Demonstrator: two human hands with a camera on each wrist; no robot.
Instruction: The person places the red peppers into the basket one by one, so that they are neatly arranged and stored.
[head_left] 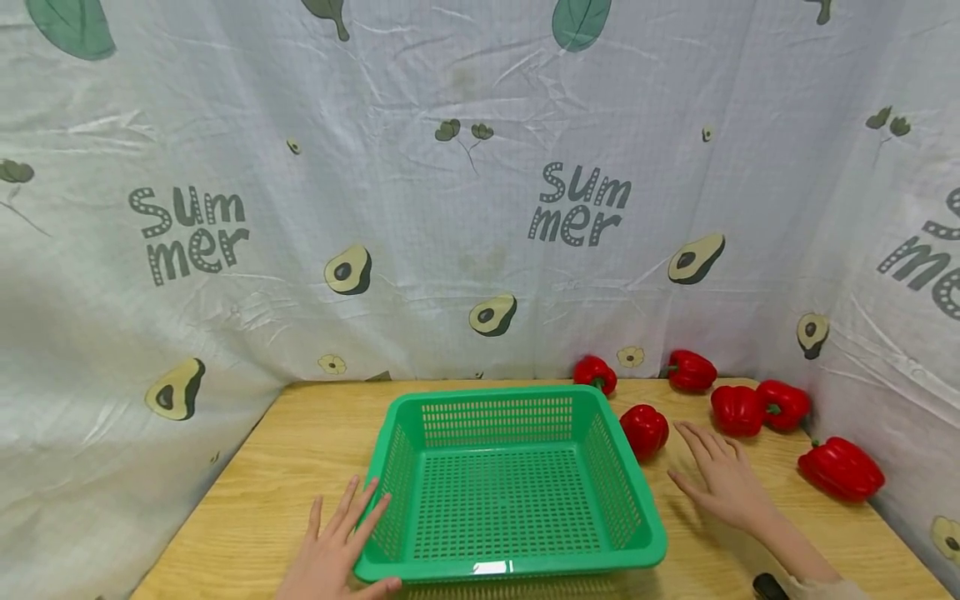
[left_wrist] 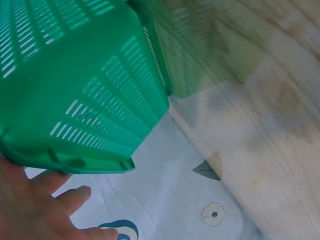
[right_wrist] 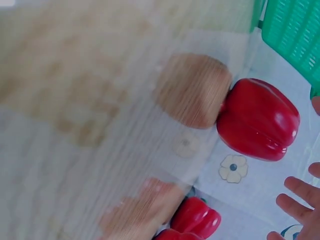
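Observation:
A green plastic basket (head_left: pixel 510 570) with slotted walls stands on the wooden table, nothing inside it. My left hand (head_left: pixel 330 542) is at its left rim, fingers spread and straight, fingertips against the edge; the left wrist view shows the hand (left_wrist: pixel 45 210) beside the rim of the basket (left_wrist: pixel 75 95). To the right of the basket, my right hand (head_left: pixel 720 479) reaches forward over the table with fingers extended and holding nothing. Nearest to it is a red bell pepper (head_left: pixel 644 432) close by the basket's right wall. The same view from the right wrist has a pepper (right_wrist: pixel 259 119) beside the fingers (right_wrist: pixel 295 207).
Several more red bell peppers lie to the right and back: one pepper (head_left: pixel 595 375) behind the basket's corner, another (head_left: pixel 692 371) by the curtain, a pair (head_left: pixel 737 411), and one (head_left: pixel 842 469) at the right edge. A printed curtain (head_left: pixel 420 250) bounds the wooden table (head_left: pixel 247 492).

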